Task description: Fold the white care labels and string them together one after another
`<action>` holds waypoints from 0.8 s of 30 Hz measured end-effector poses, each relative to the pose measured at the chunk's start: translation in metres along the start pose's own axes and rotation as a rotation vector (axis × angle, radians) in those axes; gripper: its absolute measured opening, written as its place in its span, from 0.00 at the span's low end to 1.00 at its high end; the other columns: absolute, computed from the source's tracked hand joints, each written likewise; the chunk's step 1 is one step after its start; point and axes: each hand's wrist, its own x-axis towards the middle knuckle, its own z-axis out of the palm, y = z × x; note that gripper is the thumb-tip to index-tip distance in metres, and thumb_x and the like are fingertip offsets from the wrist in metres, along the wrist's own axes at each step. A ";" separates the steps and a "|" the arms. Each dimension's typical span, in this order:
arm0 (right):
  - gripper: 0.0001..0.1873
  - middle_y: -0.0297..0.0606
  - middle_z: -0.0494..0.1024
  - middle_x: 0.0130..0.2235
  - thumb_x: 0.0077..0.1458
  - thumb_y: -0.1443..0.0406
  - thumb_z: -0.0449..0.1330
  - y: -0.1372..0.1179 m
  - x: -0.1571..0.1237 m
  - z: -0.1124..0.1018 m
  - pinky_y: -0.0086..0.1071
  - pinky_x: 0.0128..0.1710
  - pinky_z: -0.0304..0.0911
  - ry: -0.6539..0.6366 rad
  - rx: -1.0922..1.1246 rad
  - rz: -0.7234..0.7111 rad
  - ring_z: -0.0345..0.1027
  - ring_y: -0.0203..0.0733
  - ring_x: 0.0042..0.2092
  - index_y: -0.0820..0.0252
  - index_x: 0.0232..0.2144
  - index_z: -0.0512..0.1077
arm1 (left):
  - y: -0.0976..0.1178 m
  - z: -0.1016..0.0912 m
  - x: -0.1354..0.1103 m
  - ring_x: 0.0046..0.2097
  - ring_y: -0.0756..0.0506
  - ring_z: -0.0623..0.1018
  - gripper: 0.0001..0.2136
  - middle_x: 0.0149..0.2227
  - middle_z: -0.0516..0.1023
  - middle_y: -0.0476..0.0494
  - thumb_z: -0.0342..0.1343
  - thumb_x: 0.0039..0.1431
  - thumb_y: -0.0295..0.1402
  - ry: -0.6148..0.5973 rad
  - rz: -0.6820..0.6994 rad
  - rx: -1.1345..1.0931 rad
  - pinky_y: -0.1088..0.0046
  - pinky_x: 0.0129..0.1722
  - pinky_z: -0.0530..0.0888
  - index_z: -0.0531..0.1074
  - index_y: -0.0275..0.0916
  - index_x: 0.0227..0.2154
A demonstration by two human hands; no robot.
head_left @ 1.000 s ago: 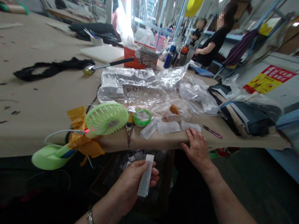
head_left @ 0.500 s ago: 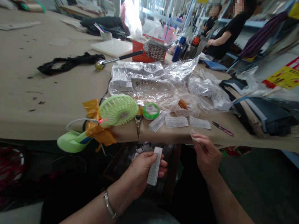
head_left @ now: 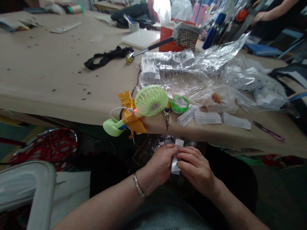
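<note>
My left hand [head_left: 161,163] is closed on a narrow stack of white printed labels [head_left: 176,163] in front of the table edge. Closed too, my right hand [head_left: 195,166] pinches the same labels from the right, its fingertips near my left thumb. Just above, on the table's edge, lie small piles of labels [head_left: 207,117]. Beside them are a green round tub [head_left: 179,104] with white stuff inside and a soldering-iron-like tool [head_left: 167,118], tip outward. Below my hands, an open box [head_left: 144,152] holds white paper scraps, partly hidden.
A green fan [head_left: 151,100] is taped to the table edge at left. Thread snips [head_left: 268,131] lie at right. Clear plastic bags [head_left: 192,80] of labels spread behind. A white chair [head_left: 43,191] stands at lower left; a person's arm [head_left: 275,12] shows top right.
My right hand has come left from the table edge to the labels in my left hand. The camera view has turned, so the table things appear farther right.
</note>
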 end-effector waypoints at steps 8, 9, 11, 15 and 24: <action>0.07 0.42 0.78 0.38 0.55 0.73 0.56 0.001 0.000 0.000 0.42 0.50 0.65 -0.041 0.003 -0.005 0.69 0.45 0.49 0.60 0.34 0.72 | -0.002 -0.005 0.001 0.26 0.52 0.72 0.09 0.24 0.74 0.46 0.64 0.44 0.32 -0.040 -0.014 -0.049 0.77 0.25 0.65 0.72 0.32 0.24; 0.07 0.42 0.79 0.38 0.55 0.73 0.56 0.001 0.000 0.000 0.43 0.50 0.64 -0.047 0.002 -0.006 0.69 0.45 0.49 0.60 0.34 0.72 | -0.002 -0.005 0.001 0.26 0.52 0.72 0.08 0.25 0.74 0.45 0.64 0.44 0.31 -0.048 -0.020 -0.042 0.78 0.25 0.65 0.72 0.31 0.25; 0.08 0.41 0.79 0.38 0.55 0.74 0.56 0.000 0.000 0.000 0.43 0.50 0.64 -0.053 0.007 -0.015 0.69 0.45 0.49 0.60 0.35 0.72 | -0.002 -0.006 0.001 0.26 0.52 0.73 0.06 0.25 0.75 0.45 0.62 0.46 0.28 -0.060 -0.032 -0.013 0.79 0.25 0.66 0.72 0.31 0.26; 0.14 0.41 0.77 0.42 0.53 0.72 0.60 0.000 -0.005 -0.003 0.44 0.50 0.64 -0.002 0.141 0.094 0.69 0.46 0.50 0.57 0.43 0.70 | 0.000 -0.007 0.000 0.23 0.53 0.72 0.04 0.24 0.73 0.46 0.56 0.54 0.28 -0.079 -0.064 0.048 0.80 0.23 0.66 0.71 0.31 0.27; 0.26 0.37 0.76 0.44 0.45 0.59 0.67 0.032 -0.003 -0.004 0.33 0.41 0.67 -0.130 1.231 0.923 0.72 0.39 0.41 0.53 0.48 0.69 | 0.008 -0.004 -0.015 0.23 0.51 0.75 0.09 0.25 0.73 0.45 0.52 0.59 0.36 -0.265 -0.209 0.243 0.78 0.23 0.71 0.70 0.33 0.32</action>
